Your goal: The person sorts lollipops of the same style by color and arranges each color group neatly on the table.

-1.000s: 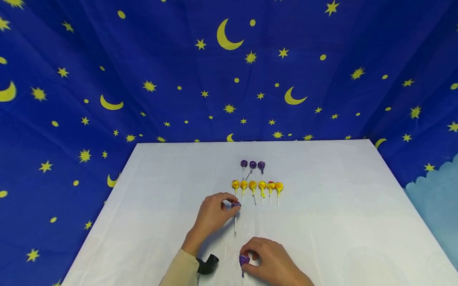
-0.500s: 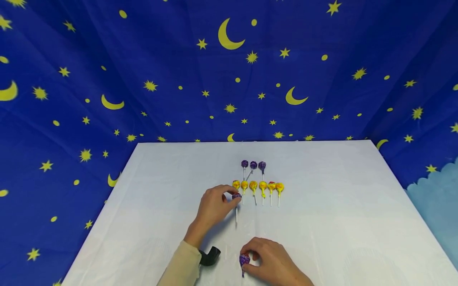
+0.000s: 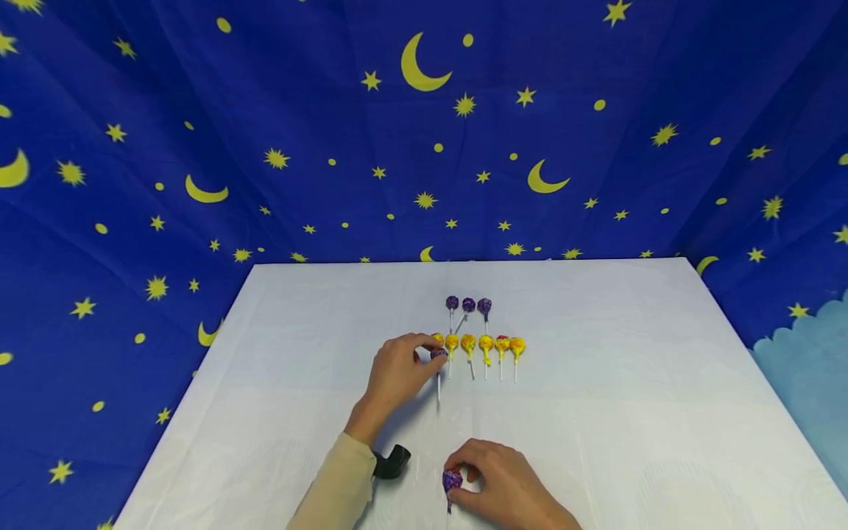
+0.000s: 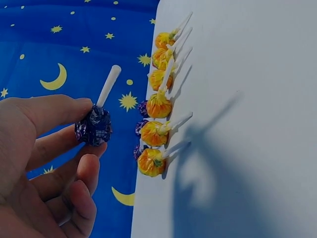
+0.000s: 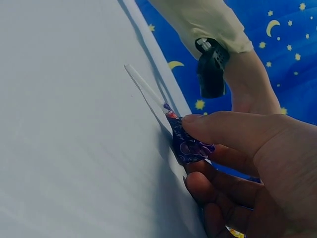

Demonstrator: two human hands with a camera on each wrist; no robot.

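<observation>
My left hand (image 3: 400,370) pinches a purple-wrapped lollipop (image 4: 94,125) by its candy head, its white stick pointing back toward me. In the head view it overlaps the leftmost lollipop of a row of several yellow lollipops (image 3: 468,343). The left wrist view shows the held lollipop raised above the table, with the hand's shadow falling on the white surface. Near the front, my right hand (image 3: 498,482) holds another purple lollipop (image 5: 190,143) between thumb and fingers, close over the table. Behind the yellow row lie three purple lollipops (image 3: 468,305), sticks toward me.
The white table (image 3: 629,412) has a dark blue curtain (image 3: 344,132) with yellow moons and stars along its back and sides. A black wrist camera (image 3: 392,462) sits on the left sleeve (image 3: 338,482), between the two arms.
My left hand has moved forward with its purple lollipop, from below the yellow row up to its left end. The right hand has stayed in place with its lollipop.
</observation>
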